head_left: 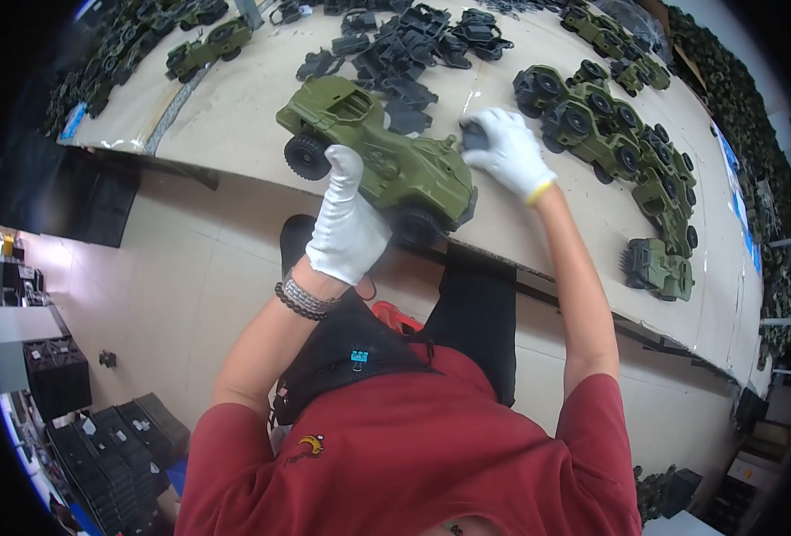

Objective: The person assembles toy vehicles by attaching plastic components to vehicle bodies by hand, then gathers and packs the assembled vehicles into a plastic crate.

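A green toy jeep with black wheels is tilted at the near edge of the table. My left hand, in a white glove, grips its near side between the wheels. The thumb points up along the body, and the other fingers are mostly hidden. My right hand, also gloved in white, is beside the jeep's right end, closed on a small dark plastic part. That part sits close to the jeep's body; I cannot tell whether they touch.
A pile of dark plastic parts lies beyond the jeep on the pale table. Several green toy jeeps stand in a row at the right. Another toy jeep is at the far left. Black crates are stacked on the floor.
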`<state>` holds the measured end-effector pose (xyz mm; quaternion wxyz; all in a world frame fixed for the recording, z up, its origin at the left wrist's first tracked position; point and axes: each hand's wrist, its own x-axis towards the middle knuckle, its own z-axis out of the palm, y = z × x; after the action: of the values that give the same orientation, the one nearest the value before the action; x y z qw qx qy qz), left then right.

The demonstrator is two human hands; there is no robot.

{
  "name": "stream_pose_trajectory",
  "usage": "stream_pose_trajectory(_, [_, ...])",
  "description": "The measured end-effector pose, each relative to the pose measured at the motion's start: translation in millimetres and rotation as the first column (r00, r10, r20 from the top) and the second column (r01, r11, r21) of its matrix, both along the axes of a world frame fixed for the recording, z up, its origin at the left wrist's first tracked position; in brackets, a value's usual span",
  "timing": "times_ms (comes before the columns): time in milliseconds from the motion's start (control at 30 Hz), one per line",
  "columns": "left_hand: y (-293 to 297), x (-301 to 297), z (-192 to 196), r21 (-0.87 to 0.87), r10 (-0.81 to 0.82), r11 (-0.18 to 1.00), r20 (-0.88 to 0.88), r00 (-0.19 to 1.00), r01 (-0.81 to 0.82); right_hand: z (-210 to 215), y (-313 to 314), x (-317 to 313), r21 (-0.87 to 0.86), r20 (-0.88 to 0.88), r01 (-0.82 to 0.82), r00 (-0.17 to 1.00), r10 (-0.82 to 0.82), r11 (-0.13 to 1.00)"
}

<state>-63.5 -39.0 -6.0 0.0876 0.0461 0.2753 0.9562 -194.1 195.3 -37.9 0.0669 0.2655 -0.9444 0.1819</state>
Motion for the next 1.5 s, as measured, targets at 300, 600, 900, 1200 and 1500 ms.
stream_pose_trajectory(300, [-2.8,3.0,-27.4,-0.146,-0.175,0.972,0.057,0.983,0.182,42.3,85.3,90.6,-0.325,0.210,0.079,0.978,-0.010,0.942])
stream_pose_trajectory(600, [4.3,4.9,-11.4,-0.206,-0.585,0.738,0.280,0.762,0.642,23.3,44.4,99.9,0.151,0.097,0.370,0.917,-0.386,0.917])
stream_pose_trajectory(900, [-9.0,17.4,29.9,-0.308,-0.737,0.479,0.368,0.567,0.822,74.6,16.0,128.1,0.077,-0.293,-0.385,0.873,0.390,0.920])
stream_pose_trajectory(1200, [-15.7,40.1,-12.0,-0.858,-0.358,0.496,-0.062,0.931,0.134,31.0,-19.4,158.9,-0.522,0.019,0.032,0.999,-0.026,0.852])
stream_pose_trajectory(1500, [8.8,35.6,-18.6,-0.385,0.052,0.920,-0.060,0.997,-0.071,27.7,21.0,118.2,-0.121,-0.215,0.521,0.817,-0.535,0.845])
